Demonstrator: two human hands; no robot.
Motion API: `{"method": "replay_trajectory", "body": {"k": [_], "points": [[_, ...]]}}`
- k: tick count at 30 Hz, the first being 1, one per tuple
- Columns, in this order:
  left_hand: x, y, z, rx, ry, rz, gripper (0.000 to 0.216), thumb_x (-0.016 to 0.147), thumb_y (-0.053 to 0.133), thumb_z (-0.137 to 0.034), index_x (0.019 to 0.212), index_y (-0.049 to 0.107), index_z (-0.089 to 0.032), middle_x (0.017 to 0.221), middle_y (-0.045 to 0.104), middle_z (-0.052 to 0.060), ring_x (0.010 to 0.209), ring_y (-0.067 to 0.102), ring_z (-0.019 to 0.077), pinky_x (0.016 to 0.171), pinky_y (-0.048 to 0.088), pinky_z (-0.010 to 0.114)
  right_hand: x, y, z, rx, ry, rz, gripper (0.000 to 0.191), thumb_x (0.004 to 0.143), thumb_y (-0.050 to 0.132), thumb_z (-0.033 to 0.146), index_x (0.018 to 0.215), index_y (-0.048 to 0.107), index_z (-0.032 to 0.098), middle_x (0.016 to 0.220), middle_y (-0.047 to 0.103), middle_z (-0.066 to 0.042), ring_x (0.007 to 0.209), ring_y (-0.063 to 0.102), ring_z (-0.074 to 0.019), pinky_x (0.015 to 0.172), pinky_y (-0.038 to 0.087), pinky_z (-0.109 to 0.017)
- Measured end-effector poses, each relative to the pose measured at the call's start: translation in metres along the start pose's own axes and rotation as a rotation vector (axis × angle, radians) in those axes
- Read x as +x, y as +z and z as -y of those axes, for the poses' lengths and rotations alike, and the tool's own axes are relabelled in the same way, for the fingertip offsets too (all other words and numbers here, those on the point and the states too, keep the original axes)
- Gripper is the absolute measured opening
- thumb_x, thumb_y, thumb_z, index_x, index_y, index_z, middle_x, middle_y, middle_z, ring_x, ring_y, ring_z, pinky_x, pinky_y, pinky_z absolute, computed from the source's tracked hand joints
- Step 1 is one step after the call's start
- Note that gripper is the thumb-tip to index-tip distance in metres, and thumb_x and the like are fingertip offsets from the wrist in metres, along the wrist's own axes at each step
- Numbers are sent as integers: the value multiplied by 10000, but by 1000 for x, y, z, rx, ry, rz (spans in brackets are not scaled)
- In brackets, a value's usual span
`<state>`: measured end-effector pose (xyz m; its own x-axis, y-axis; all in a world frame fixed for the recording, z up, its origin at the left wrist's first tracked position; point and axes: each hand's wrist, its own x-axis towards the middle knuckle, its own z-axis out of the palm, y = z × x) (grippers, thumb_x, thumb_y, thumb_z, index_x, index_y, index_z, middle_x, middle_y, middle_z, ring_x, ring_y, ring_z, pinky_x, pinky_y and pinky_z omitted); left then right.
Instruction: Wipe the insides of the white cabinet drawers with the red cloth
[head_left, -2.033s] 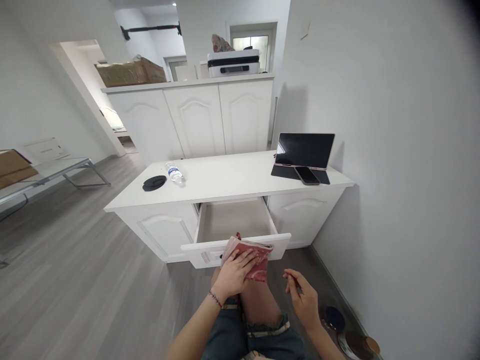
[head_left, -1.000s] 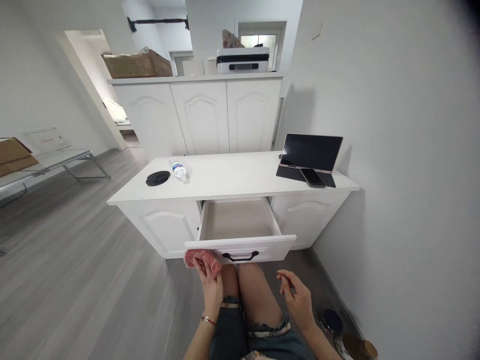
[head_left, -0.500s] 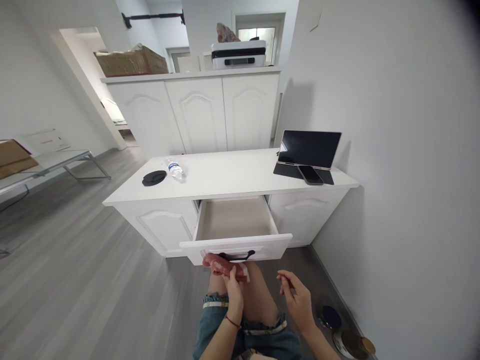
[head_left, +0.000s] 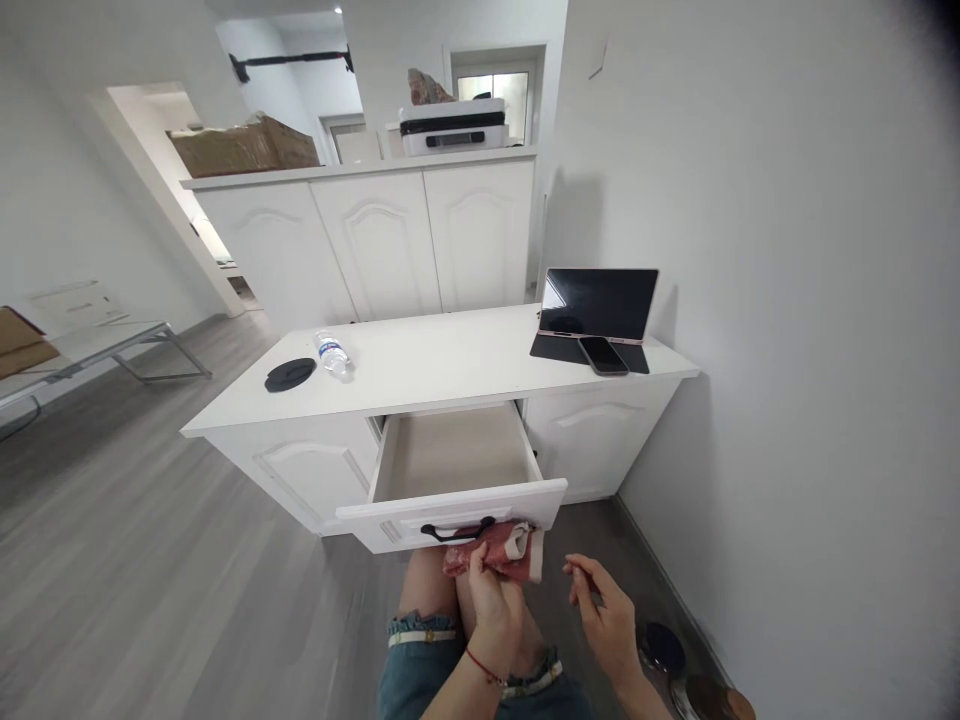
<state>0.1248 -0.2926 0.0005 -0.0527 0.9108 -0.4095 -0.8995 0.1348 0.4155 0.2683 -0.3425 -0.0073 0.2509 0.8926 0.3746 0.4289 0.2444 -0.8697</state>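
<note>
A low white cabinet (head_left: pixel 450 360) stands with its drawer (head_left: pixel 450 470) pulled open toward the person. Just below the drawer front, the left hand (head_left: pixel 491 605) is clamped on a bunched red cloth (head_left: pixel 499 550), its long axis running left to right. The right hand (head_left: pixel 607 610) hangs empty with loosely curled fingers; no writing is readable.

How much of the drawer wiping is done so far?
The drawer is already pulled open, and nothing shows inside it. The left hand holds a red cloth against the drawer's front, beside the black handle. The right hand hovers, holding nothing. I can't tell which parts are wiped. The drawer is not yet shut.
</note>
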Motion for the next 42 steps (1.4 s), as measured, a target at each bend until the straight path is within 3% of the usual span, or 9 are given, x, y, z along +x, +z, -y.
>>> {"method": "replay_trajectory", "body": {"k": [2,5,9,14,20,27,34,38,42], "points": [[-5,18,1,-65,-32,22,270,827,446,-179,780,712,-170,874,743,78,859,686,188,946,469,350,0,-4,-1,-8,-1,-37,216,899,481,344,957,631,201,782,677,-45,503,575,-116,522,500,-225],[-9,43,-6,-85,-145,170,318,841,410,-165,824,724,-115,947,732,150,961,671,236,992,445,407,1,-12,-3,-41,-4,-119,210,896,488,341,950,634,200,766,674,-47,503,573,-119,507,492,-224],[-9,61,-24,-113,-255,341,373,878,363,-184,913,714,-62,1115,677,208,1168,567,272,1052,391,439,3,-20,-4,-87,-6,-233,227,893,490,355,927,643,190,758,674,-67,522,583,-136,485,487,-229],[-2,53,-49,-108,-333,505,456,906,294,-230,1099,639,-3,1269,579,242,1300,429,294,1110,281,522,5,-21,1,-131,-26,-301,238,881,505,372,902,655,189,744,684,-74,574,619,-158,508,502,-233],[1,33,-79,-22,-281,694,548,920,234,-292,1298,484,15,1441,398,215,1380,294,242,1171,115,449,2,-9,8,-108,-7,-248,259,878,499,394,886,655,188,718,678,-65,511,591,-146,490,500,-242],[-9,14,-121,190,-121,684,626,907,257,-381,1414,335,-22,1501,309,172,1408,221,221,1178,63,434,-3,9,14,-68,10,-136,248,874,501,385,893,652,189,714,675,-52,504,592,-140,483,495,-230],[-17,-17,-170,403,71,661,645,924,154,-411,1441,288,-49,1525,261,148,1403,237,212,1176,56,433,-1,56,34,-5,-75,173,262,900,410,263,994,647,201,849,695,-61,541,603,-134,576,536,-258],[-24,-40,-196,504,186,630,646,931,97,-406,1440,297,-63,1525,264,139,1408,215,199,1173,33,435,3,86,39,-55,-183,260,353,877,373,168,1107,633,232,1108,667,-74,843,672,-167,799,557,-310],[-41,-43,-220,573,270,554,632,919,143,-425,1443,313,-116,1532,259,101,1419,162,200,1166,30,454,9,108,40,-176,-193,278,370,888,404,200,1200,599,240,1237,623,-67,1133,591,-191,956,503,-349]]}}
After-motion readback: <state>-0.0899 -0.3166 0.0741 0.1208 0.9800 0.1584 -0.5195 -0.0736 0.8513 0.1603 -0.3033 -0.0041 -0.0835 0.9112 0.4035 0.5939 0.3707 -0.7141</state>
